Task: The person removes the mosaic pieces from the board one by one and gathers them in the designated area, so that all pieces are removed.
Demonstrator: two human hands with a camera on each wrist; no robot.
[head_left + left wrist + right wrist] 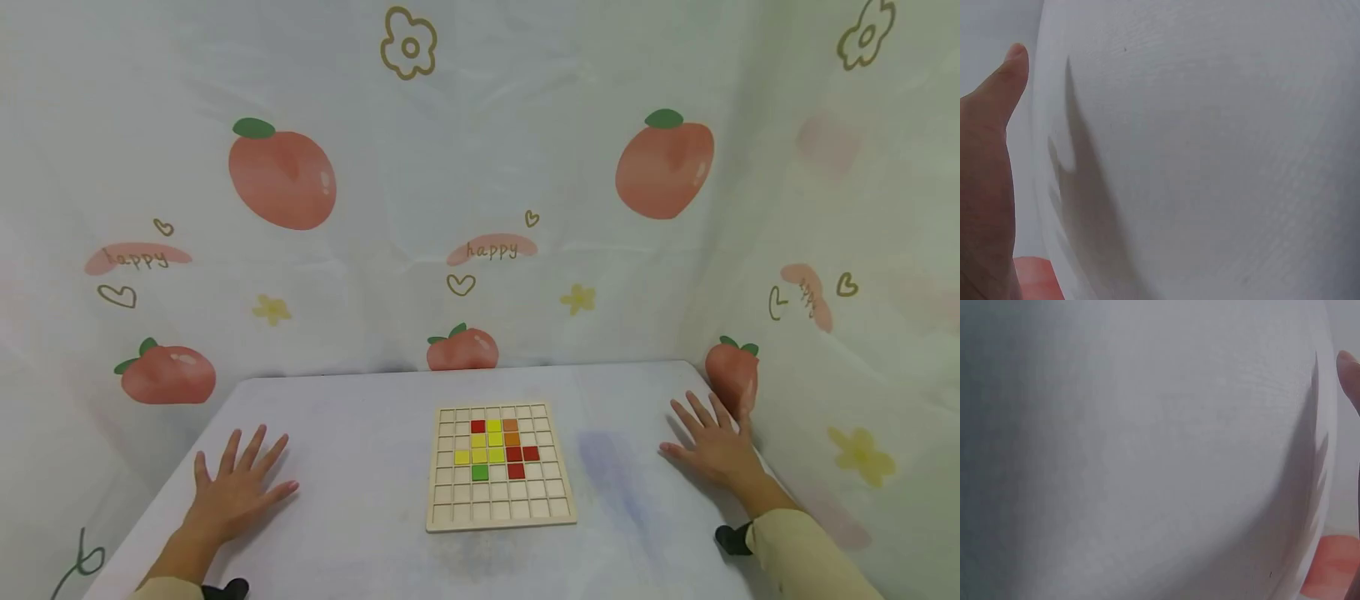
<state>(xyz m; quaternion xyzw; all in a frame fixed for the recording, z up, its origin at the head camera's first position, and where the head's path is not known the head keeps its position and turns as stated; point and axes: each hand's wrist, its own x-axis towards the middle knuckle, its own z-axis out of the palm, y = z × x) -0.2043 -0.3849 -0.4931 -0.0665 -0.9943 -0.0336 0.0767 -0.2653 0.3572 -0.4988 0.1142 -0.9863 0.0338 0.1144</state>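
A pale wooden grid board lies on the white table, between the two hands and apart from both. Colored square tiles fill some of its cells: several yellow tiles in the middle, two orange tiles, several red tiles, and one green tile. Left of the board, my left hand is spread with straight fingers and holds nothing. My right hand, fingers likewise spread, is near the table's right edge and holds nothing. Each wrist view shows mostly white surface with a hand's shadow; the left thumb shows in one.
A white table spans the front. Behind it and along the right side hangs a white curtain printed with peaches, flowers and the word "happy". Black straps sit at the wrists beside beige sleeves.
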